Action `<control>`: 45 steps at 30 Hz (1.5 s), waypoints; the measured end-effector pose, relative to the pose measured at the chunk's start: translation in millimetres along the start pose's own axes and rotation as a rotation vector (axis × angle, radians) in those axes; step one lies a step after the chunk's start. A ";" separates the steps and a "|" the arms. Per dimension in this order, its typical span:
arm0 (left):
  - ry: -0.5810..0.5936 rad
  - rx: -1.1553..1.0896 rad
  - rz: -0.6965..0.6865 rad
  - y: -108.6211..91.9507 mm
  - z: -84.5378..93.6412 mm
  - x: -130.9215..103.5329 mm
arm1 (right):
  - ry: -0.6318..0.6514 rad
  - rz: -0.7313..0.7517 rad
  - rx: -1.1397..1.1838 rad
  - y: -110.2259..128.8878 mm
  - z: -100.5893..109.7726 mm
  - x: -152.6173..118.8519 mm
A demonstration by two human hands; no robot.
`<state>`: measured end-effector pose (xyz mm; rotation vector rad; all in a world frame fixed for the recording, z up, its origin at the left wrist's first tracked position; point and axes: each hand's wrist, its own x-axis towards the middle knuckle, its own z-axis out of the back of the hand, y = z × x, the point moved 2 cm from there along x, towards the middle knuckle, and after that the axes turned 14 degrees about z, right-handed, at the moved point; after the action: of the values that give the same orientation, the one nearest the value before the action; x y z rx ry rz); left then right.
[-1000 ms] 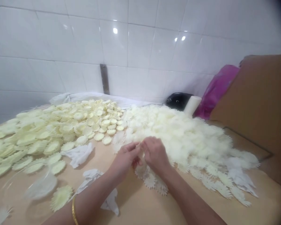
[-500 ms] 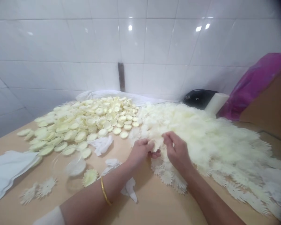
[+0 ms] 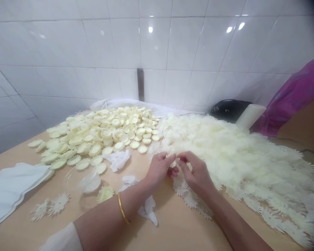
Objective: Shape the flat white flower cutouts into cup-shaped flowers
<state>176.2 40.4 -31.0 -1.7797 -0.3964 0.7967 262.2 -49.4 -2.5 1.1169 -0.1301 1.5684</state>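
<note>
Near the middle of the table, my left hand (image 3: pixel 161 167) pinches a small pale piece with a toothed edge (image 3: pixel 173 162), mostly hidden by the fingers. My right hand (image 3: pixel 193 169) is closed, with thumb and forefinger meeting at the right side of that piece. Whether it grips the edge or something finer is too small to tell. Flat, toothed pale cutouts (image 3: pixel 189 198) lie below the hands. A large heap of thin pale cutouts (image 3: pixel 225 150) spreads to the right. Round cup-shaped pieces with toothed rims (image 3: pixel 107 132) are piled to the left.
Crumpled white tissues (image 3: pixel 117 159) lie left of my hands. A clear bowl (image 3: pixel 90 181), a yellowish cutout (image 3: pixel 105 194) and white folded sheets (image 3: pixel 13 190) are farther left. Behind the right heap are a white roll (image 3: pixel 250 116), a black bag (image 3: pixel 225 109) and purple plastic (image 3: pixel 293 94).
My right hand has moved in against the piece held by my left hand, closing the gap between them. The whole view has shifted slightly, so the table's contents appear farther right.
</note>
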 end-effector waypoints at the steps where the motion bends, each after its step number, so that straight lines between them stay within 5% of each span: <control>1: -0.016 0.025 -0.010 0.7 0.7 0.5 | 0.006 -0.003 0.017 0.4 -0.1 0.2; 10: -0.124 0.164 -0.094 2.0 -0.6 -3.2 | 0.070 -0.155 0.161 -0.8 0.7 3.3; 16: 0.039 0.160 -0.057 -4.3 -7.0 -10.1 | 0.089 -0.066 -0.009 2.4 6.1 4.5; 19: 0.157 0.148 -0.054 -6.0 -9.8 -11.8 | 0.041 -0.195 0.054 -5.8 10.0 3.9; 26: 0.337 -0.033 0.043 -5.1 -7.1 -7.9 | -0.137 -0.455 0.601 -28.2 15.2 1.4; 30: 0.274 -0.146 0.070 -4.1 -4.0 -5.4 | -0.324 -0.418 0.423 -32.4 25.8 2.0; 37: 0.175 -0.104 0.058 4.5 -2.0 -0.3 | -0.097 -0.025 0.060 -5.3 18.8 6.0; 45: 0.151 -0.008 -0.004 0.8 -2.4 -3.9 | 0.093 -0.225 0.276 -12.0 15.0 4.9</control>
<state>174.9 36.0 -30.1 -1.8318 -0.3035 0.6532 281.0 -51.0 3.4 1.2220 0.2739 1.4602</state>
